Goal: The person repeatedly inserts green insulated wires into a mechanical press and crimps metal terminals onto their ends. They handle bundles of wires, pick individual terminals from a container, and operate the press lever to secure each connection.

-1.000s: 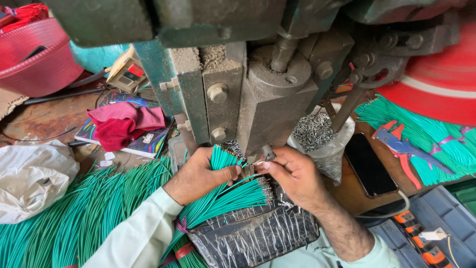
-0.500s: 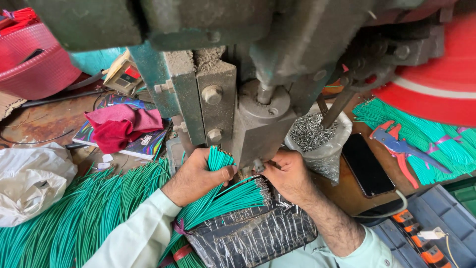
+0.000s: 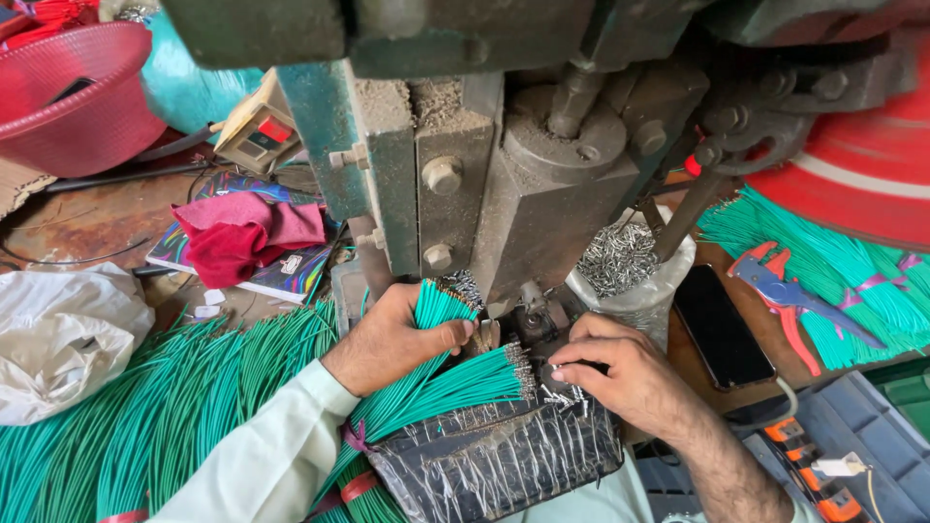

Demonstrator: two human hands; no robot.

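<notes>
My left hand (image 3: 397, 334) grips a bundle of green wires (image 3: 441, 305) and holds its bare ends up close to the base of a grey press machine (image 3: 542, 184). A second fan of green wires (image 3: 455, 387) with metal tips lies across a black plastic-wrapped block (image 3: 494, 460) just below. My right hand (image 3: 615, 368) rests on that block's upper right corner, fingertips pinched on small metal terminals (image 3: 562, 392) beside the machine's die (image 3: 533, 320).
A heap of loose green wires (image 3: 145, 416) covers the left. A red cloth (image 3: 237, 232) lies on a book, a red basket (image 3: 73, 97) at far left. A bag of metal terminals (image 3: 620, 261), a black phone (image 3: 717, 324), red pliers (image 3: 785, 291) and more green wire bundles (image 3: 833, 261) lie to the right.
My right hand has dropped from the machine's die down onto the block's corner, onto the loose terminals. My left hand keeps the wire bundle near the die. The view has shifted slightly.
</notes>
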